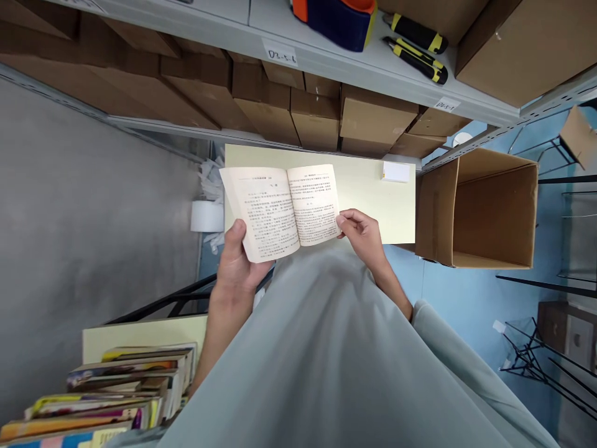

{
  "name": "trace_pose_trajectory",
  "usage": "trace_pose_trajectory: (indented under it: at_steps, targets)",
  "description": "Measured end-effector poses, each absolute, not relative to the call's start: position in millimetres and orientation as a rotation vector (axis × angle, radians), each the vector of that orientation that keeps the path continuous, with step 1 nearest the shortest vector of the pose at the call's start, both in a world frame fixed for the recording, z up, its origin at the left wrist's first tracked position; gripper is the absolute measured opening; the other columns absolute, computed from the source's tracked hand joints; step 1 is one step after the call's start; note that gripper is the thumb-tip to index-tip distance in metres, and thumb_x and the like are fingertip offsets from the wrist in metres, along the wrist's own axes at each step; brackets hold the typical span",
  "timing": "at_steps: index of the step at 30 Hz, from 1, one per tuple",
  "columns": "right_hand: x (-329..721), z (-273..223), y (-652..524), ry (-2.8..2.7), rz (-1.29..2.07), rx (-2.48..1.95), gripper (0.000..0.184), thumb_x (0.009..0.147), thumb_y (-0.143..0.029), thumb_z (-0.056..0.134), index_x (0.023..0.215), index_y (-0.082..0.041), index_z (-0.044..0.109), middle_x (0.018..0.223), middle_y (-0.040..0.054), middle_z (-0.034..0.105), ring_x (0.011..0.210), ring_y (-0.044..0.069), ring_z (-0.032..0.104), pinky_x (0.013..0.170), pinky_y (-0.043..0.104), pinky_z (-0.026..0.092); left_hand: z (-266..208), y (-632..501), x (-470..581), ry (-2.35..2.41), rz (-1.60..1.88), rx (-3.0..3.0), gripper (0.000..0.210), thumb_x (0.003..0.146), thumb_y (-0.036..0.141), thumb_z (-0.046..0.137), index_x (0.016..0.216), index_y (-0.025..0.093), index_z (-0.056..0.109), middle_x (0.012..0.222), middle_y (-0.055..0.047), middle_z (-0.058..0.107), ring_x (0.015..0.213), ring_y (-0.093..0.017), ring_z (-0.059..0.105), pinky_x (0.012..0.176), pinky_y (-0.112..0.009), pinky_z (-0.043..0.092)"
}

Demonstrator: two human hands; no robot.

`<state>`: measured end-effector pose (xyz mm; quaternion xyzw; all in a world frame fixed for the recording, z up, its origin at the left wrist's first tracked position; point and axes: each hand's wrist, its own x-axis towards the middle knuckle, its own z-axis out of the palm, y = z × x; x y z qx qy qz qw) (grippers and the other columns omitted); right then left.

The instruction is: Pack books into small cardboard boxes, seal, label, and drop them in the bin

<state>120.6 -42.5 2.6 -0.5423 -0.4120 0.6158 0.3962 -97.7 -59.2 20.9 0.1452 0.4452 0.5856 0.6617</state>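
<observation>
An open paperback book (280, 208) with printed text pages is held above a pale yellow table (373, 186). My left hand (237, 261) grips the book's lower left edge, thumb on the left page. My right hand (361, 233) pinches the lower right corner of the right page. My grey shirt fills the lower middle of the view.
An empty cardboard box (480, 211) lies on its side right of the table. A small white box (396, 171) sits on the table's far corner. Shelves hold cardboard boxes (280, 106) and utility knives (417, 46). A stack of books (107, 392) lies lower left; a paper roll (206, 216) stands left.
</observation>
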Motion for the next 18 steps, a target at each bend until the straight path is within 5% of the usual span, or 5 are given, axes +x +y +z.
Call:
trace_pose_trajectory:
  at_steps: [18]
  targets:
    - [115.0,4.0,-46.0,-1.115,1.497,-1.413,0.041,0.091,-0.065,0.071,0.094,-0.024,0.072,0.091,0.0024,0.073,0.085,0.018,0.069,0.073,0.031,0.062,21.2,-61.5,-103.4,1.002,1.316,0.366,0.071,0.072,0.065,0.094,0.137,0.042,0.074,0.138,0.005,0.078,0.156,-0.033,0.051,0.121,-0.051,0.058]
